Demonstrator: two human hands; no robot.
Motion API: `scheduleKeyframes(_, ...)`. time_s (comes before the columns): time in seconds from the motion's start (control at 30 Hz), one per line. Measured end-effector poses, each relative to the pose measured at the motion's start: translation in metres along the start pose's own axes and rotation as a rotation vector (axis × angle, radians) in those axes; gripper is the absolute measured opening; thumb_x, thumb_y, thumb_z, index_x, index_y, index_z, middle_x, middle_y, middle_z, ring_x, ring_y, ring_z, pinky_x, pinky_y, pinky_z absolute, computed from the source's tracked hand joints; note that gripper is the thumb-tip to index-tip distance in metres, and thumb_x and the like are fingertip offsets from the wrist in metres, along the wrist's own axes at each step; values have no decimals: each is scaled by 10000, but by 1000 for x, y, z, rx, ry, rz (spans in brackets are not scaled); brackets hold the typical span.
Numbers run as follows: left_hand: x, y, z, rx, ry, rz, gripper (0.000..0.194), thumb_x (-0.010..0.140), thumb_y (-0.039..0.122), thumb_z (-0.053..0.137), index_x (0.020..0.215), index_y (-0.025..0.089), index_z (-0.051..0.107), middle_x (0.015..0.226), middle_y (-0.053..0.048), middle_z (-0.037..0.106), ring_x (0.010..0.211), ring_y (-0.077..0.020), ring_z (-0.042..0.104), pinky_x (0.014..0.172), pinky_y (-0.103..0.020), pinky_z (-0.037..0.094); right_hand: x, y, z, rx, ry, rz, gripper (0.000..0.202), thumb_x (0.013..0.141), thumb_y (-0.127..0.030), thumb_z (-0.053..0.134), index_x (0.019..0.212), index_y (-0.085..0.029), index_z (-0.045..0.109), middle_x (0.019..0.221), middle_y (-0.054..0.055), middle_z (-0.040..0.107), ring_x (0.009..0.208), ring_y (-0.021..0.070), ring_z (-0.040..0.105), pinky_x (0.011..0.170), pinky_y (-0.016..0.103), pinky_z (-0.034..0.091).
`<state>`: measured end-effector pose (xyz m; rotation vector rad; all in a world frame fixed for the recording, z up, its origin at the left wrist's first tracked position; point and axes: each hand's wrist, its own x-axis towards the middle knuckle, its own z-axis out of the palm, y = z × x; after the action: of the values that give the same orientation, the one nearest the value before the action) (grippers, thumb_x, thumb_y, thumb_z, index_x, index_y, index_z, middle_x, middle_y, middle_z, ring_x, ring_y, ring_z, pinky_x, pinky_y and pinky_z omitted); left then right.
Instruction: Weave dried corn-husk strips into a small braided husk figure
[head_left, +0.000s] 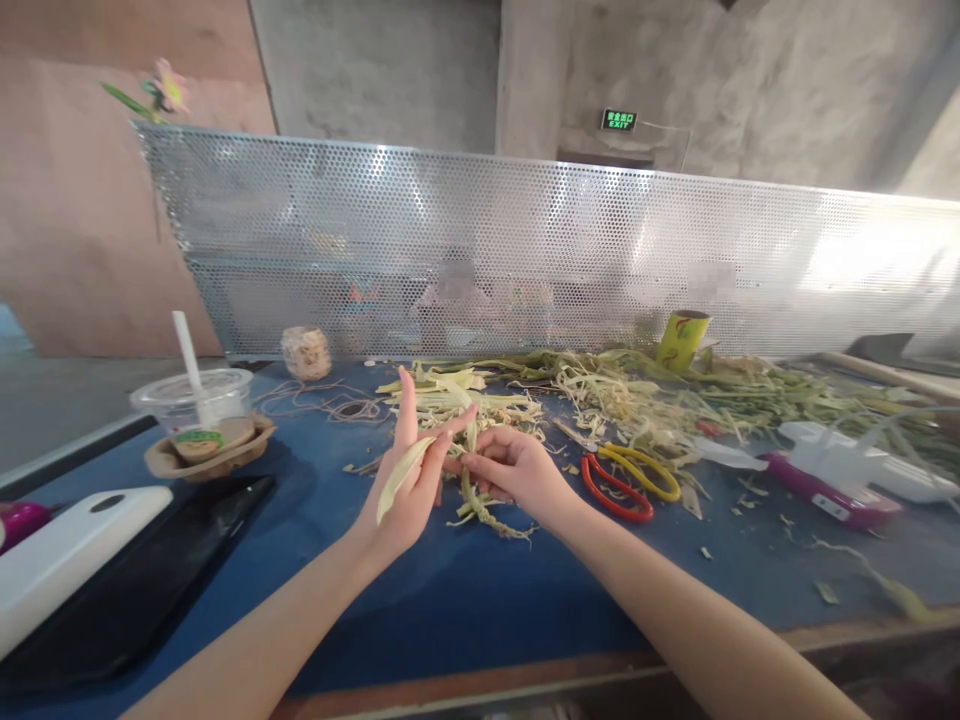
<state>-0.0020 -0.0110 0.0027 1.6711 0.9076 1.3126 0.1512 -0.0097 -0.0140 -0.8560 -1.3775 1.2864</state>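
My left hand [409, 480] is raised above the blue table [465, 590], fingers up, with a pale corn husk strip [399, 476] lying across its palm and pinched near the fingertips. My right hand [510, 468] meets it from the right and grips a braided husk cord [484, 512], whose tail hangs down onto the table. Both hands touch at the top of the braid. Behind them lies a heap of loose husk strips [465, 400].
Red and yellow scissors [626, 478] lie right of my hands. A glue gun [825, 480] and more husks sit far right. A plastic cup with a straw [196, 405], twine roll [306, 352], white board [67, 555] stand left. A perforated metal screen [525, 250] backs the table.
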Motion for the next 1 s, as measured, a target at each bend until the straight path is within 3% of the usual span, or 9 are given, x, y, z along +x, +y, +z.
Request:
scheduleKeyframes(0.13, 5, -5, -1, 92, -133, 18, 679, 848, 374, 504, 1440, 319, 175, 1356, -117, 489, 413, -77, 495, 438, -266, 467, 3, 4, -3, -18, 8, 0, 347, 621, -398, 720, 741, -180, 478, 448, -88, 533, 305, 18, 343, 320, 155, 222)
scheduleKeyframes(0.3, 6, -2, -2, -84, -251, -41, 984, 786, 243, 612, 1403, 411, -135, 1412, -112, 415, 547, -71, 535, 528, -250, 499, 4, 4, -7, -26, 14, -35, 337, 632, -398, 707, 786, -183, 498, 489, -79, 552, 326, 24, 358, 330, 156, 237)
scheduleKeyframes(0.43, 7, -3, -2, -72, -215, -31, 1109, 733, 170, 656, 1343, 487, -214, 1452, -113, 347, 514, -34, 515, 481, -228, 481, 3, 3, -6, -93, 20, -64, 326, 645, -424, 693, 776, -175, 528, 502, -49, 573, 366, 42, 406, 346, 163, 258)
scheduleKeyframes(0.53, 8, -5, -2, -2, -145, -8, 1129, 711, 160, 668, 1336, 513, -203, 1480, -107, 289, 514, -38, 547, 466, -231, 483, 2, 1, -5, -125, 67, -74, 322, 642, -437, 685, 741, -176, 525, 459, -71, 522, 332, 31, 350, 333, 169, 234)
scheduleKeyframes(0.73, 9, -5, -2, 131, 39, -73, 1148, 679, 174, 692, 1389, 411, -178, 1318, -107, 472, 522, -71, 591, 535, -266, 526, 4, 3, -3, -114, 137, -91, 307, 634, -425, 684, 710, -185, 507, 453, -82, 496, 330, 36, 343, 329, 176, 231)
scheduleKeyframes(0.83, 7, -4, -1, 58, 7, -82, 1176, 689, 175, 690, 1371, 388, -244, 1203, -93, 531, 539, -88, 603, 604, -308, 550, 5, 5, -3, -129, 170, -90, 304, 626, -414, 697, 672, -186, 502, 453, -78, 496, 335, 37, 335, 331, 180, 226)
scheduleKeyframes(1.0, 4, -7, 1, -58, -99, -181, 1227, 663, 163, 721, 1349, 425, -262, 1076, -48, 592, 516, -94, 602, 574, -323, 557, 7, 2, -9, -127, 186, -73, 304, 585, -399, 730, 649, -178, 532, 455, -63, 523, 351, 49, 372, 343, 182, 242)
